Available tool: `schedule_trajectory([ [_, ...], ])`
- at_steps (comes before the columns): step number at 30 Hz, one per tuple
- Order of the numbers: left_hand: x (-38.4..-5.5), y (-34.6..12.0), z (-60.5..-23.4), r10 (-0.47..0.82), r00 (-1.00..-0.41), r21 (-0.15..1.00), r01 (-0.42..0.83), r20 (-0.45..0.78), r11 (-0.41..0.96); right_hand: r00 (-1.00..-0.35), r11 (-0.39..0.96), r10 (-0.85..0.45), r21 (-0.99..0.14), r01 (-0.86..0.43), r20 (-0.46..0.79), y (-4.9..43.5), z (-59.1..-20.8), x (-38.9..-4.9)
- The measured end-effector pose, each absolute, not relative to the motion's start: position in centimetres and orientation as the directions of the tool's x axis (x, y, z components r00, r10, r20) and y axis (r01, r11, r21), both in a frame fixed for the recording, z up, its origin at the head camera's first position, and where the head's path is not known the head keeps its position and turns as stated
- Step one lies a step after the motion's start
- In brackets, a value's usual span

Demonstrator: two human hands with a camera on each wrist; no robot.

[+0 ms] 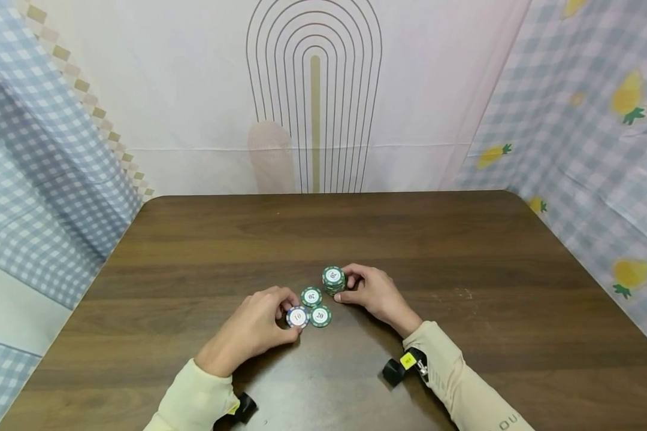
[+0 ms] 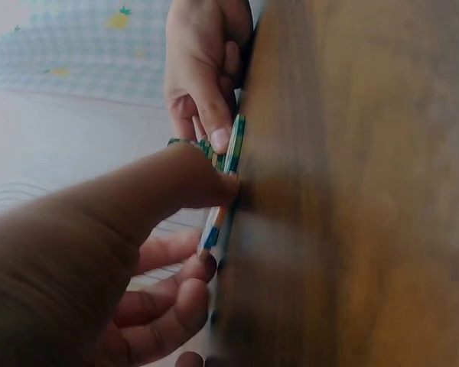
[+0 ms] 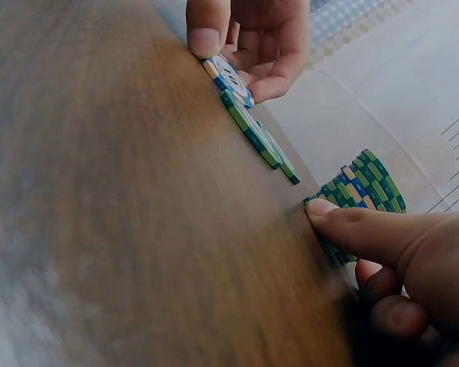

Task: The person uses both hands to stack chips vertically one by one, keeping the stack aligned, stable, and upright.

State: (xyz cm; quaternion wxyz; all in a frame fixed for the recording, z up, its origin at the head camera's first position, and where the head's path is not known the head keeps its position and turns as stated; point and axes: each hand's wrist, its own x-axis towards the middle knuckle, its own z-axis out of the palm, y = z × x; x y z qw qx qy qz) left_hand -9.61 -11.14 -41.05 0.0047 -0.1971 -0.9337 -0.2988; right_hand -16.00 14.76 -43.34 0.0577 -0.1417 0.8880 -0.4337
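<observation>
My left hand [image 1: 253,320] pinches the edges of a blue-rimmed poker chip [image 1: 298,316] marked 10, thumb on the near side and fingers on the far side. Two green poker chips lie flat just right of it: one farther back [image 1: 311,296], one marked 20 nearer [image 1: 320,316]. Behind them stands a stack of poker chips [image 1: 333,278], green on top. In the right wrist view the stack [image 3: 367,183] leans unevenly and shows some blue and tan edges. My right hand [image 1: 374,293] grips the stack from its right side, with the thumb low at its base.
The brown wooden table [image 1: 463,251] stretches out around the chips. A white patterned cloth [image 1: 194,102] hangs behind its far edge, and blue checked cloths [image 1: 582,149] hang at both sides. Each wrist carries a small black camera [image 1: 393,372].
</observation>
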Motion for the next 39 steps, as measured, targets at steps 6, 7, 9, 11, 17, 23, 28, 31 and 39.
schedule_trajectory([
  [6, -9.9, -11.7, -41.4, 0.424, -0.896, 0.571, 0.419, 0.134, 0.706, -0.952, 0.579, -0.306, -0.789, -0.204, 0.022, 14.8, -43.3, -16.0],
  [7, -9.9, -11.7, -41.4, 0.427, -0.894, 0.567, 0.422, 0.132, 0.707, -0.951, 0.579, -0.307, -0.789, -0.206, 0.022, 14.8, -43.3, -16.0],
  [9, -9.9, -11.8, -41.4, 0.428, -0.895, 0.560, 0.422, 0.130, 0.713, -0.951, 0.577, -0.308, -0.790, -0.206, 0.023, 14.8, -43.2, -16.0],
  [11, -10.0, -11.7, -41.4, 0.430, -0.893, 0.548, 0.428, 0.133, 0.719, -0.952, 0.578, -0.306, -0.789, -0.206, 0.023, 14.8, -43.2, -15.9],
  [17, -9.9, -11.5, -41.7, 0.470, -0.869, 0.515, 0.478, 0.157, 0.712, -0.952, 0.586, -0.307, -0.785, -0.200, 0.014, 14.7, -43.2, -16.0],
  [23, -9.6, -11.1, -41.8, 0.491, -0.858, 0.496, 0.495, 0.151, 0.713, -0.951, 0.585, -0.309, -0.788, -0.193, 0.004, 14.8, -43.2, -16.0],
  [28, -9.3, -10.6, -41.6, 0.461, -0.877, 0.468, 0.468, 0.139, 0.750, -0.952, 0.591, -0.306, -0.783, -0.196, 0.007, 14.8, -43.2, -16.1],
  [31, -9.1, -10.1, -41.5, 0.420, -0.899, 0.448, 0.428, 0.123, 0.785, -0.952, 0.597, -0.306, -0.778, -0.198, 0.008, 14.8, -43.2, -16.1],
  [39, -8.7, -9.1, -41.3, 0.352, -0.928, 0.447, 0.368, 0.122, 0.815, -0.951, 0.593, -0.309, -0.781, -0.196, 0.004, 14.8, -43.2, -16.1],
])
